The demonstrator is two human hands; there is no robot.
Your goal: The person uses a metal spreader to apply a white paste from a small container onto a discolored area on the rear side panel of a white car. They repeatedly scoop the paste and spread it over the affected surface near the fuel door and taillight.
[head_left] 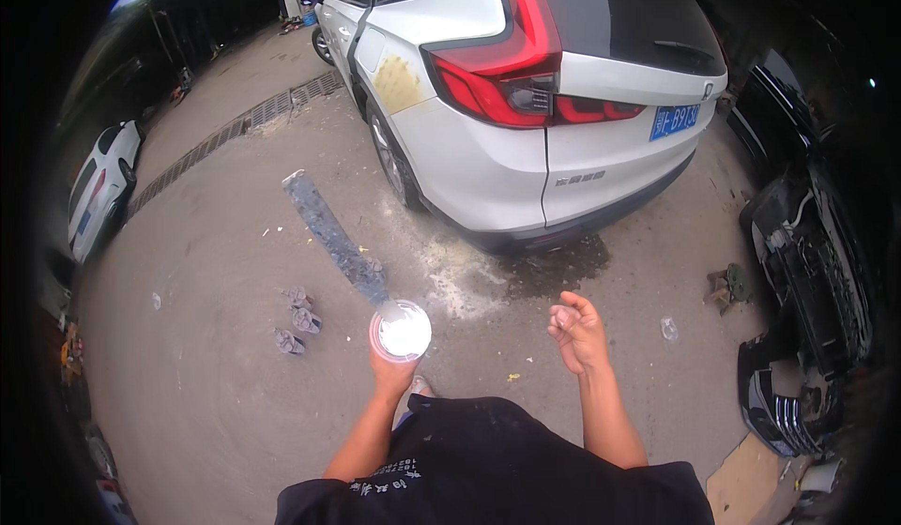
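My left hand (392, 375) is shut on a clear plastic cup (405, 335) of white substance. A long, flat, mottled grey stick (333, 239) rises from the cup toward the upper left. My right hand (577, 337) is raised to the right of the cup, fingers curled; whether they hold something small is unclear. Ahead stands the rear left corner of a white SUV (601, 178), with a yellowish filler patch (399, 81) on the body beside its red tail light (493, 84).
A white car (103, 187) is at the far left, beside a drain grate (221, 133). Small grey objects (303, 319) lie on the concrete. Black car parts (784, 394), a small stool (727, 286) and cardboard (751, 478) line the right side.
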